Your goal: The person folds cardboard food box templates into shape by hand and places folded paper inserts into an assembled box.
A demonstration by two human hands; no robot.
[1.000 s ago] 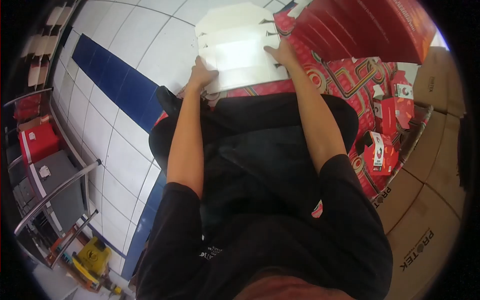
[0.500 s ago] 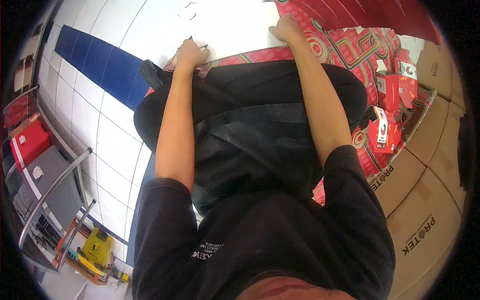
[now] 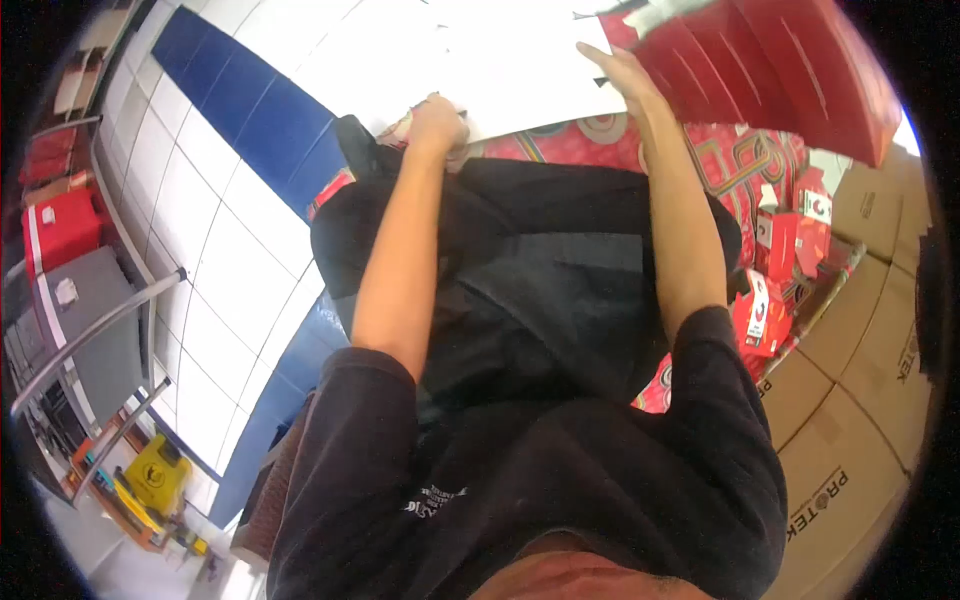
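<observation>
A flat white cardboard sheet [image 3: 530,75] with small dark slots lies beyond my crossed legs, over a red patterned mat [image 3: 560,140]. Glare washes out much of its surface. My left hand [image 3: 437,125] has its fingers curled in at the sheet's near left corner, pinching that edge. At the right edge, my right hand [image 3: 622,75] rests with thumb and fingers apart, touching the sheet and not closed round it.
Red boxes with white labels [image 3: 762,315] lie on the mat at the right. Behind them are brown cartons [image 3: 840,480]. A large red folded board [image 3: 770,75] stands at the upper right. A metal-railed cart [image 3: 100,340] is on the left.
The camera view has shifted. My right hand has opened at the sheet's right edge, its thumb and fingers spread, while my left hand has stayed at the near left corner.
</observation>
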